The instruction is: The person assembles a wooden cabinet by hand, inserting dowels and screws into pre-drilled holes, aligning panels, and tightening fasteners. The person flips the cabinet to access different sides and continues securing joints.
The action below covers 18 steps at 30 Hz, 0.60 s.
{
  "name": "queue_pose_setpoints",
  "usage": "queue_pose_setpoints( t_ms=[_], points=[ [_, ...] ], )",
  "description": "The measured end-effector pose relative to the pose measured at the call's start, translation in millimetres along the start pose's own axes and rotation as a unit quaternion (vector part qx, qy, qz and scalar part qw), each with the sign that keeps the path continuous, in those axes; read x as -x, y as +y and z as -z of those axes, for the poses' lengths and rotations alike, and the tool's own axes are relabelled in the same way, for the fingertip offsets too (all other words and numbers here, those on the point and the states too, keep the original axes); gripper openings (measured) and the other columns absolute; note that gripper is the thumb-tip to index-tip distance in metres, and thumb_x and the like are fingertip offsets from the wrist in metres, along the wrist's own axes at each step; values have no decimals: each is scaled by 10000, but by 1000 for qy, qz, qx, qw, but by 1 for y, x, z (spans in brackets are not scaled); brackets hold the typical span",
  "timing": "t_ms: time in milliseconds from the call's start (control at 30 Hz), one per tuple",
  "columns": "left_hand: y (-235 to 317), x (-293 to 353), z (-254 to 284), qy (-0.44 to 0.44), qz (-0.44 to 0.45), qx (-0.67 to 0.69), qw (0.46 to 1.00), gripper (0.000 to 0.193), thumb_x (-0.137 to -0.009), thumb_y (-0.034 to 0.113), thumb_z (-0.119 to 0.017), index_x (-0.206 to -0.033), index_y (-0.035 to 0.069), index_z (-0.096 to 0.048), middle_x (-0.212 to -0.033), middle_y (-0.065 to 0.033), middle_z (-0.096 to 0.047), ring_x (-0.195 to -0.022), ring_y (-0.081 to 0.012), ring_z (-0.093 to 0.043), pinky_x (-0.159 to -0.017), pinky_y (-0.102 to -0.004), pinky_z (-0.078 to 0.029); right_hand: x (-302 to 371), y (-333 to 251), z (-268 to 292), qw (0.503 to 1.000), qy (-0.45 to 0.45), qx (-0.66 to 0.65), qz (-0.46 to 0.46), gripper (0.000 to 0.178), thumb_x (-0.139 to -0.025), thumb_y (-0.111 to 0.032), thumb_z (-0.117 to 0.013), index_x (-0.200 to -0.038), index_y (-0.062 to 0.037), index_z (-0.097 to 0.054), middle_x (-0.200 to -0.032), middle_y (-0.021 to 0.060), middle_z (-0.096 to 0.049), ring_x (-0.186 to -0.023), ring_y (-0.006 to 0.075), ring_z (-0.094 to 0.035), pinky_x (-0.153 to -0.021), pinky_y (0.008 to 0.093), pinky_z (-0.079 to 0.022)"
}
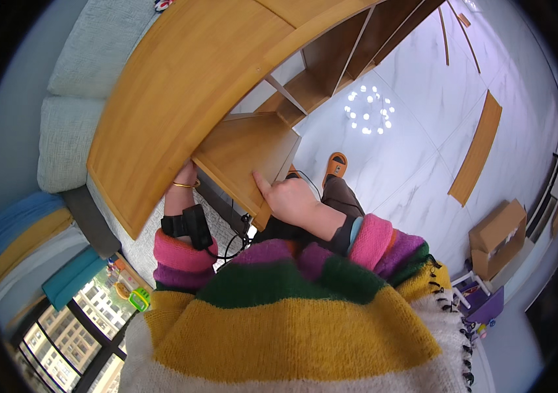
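Observation:
A tall wooden shelf unit point(174, 85) with open compartments stands tilted in front of me, its broad side panel toward the left. At its near end is a wooden board point(246, 154), set at an angle to the side panel. My right hand point(289, 200) grips the near right edge of this board; its index finger lies stretched on the face, and the other fingers are mostly out of sight. My left hand point(187, 174), with a gold bracelet at the wrist, reaches to the corner where board and side panel meet. Its fingers are hidden behind the wood.
A pale sofa point(73, 134) stands at the left behind the unit. On the marble floor point(410, 131) lie a loose wooden plank point(479, 150) and thin wooden strips point(465, 39). A cardboard box point(498, 232) and a purple child's chair point(482, 301) are at the right. My feet wear orange slippers point(336, 165).

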<state>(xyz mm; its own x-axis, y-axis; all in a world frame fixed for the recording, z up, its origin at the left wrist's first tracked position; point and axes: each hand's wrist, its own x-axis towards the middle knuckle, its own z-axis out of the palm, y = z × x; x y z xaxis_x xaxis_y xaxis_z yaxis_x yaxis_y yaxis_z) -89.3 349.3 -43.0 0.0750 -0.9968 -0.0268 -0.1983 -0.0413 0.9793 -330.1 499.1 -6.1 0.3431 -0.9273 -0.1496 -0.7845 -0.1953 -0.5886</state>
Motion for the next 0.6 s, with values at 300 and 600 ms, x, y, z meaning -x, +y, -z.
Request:
queue_pose_setpoints(
  t_ms=[300, 600],
  points=[
    [59, 28, 11, -11, -71, -597, 799, 649, -804, 446, -611, -1303, 92, -393, -1341, -95, -399, -1213, -254, -387, -974, -393, -340, -20, -1, 1, 1000, 19, 3, 19, 647, -677, -119, -531, -1299, 13, -411, -551, 64, -568, -470, 221, -576, -424, 335, -451],
    [1, 11, 57, 76, -359, -794, 485, 727, -812, 478, -587, -1377, 117, -307, -1428, -81, -310, -1291, -279, -304, -1029, -424, -278, -31, -10, 2, 998, 54, -20, 20, 644, -674, -115, -529, -1297, 6, -418, -546, 64, -562, -461, 216, -570, -405, 335, -430]
  ],
)
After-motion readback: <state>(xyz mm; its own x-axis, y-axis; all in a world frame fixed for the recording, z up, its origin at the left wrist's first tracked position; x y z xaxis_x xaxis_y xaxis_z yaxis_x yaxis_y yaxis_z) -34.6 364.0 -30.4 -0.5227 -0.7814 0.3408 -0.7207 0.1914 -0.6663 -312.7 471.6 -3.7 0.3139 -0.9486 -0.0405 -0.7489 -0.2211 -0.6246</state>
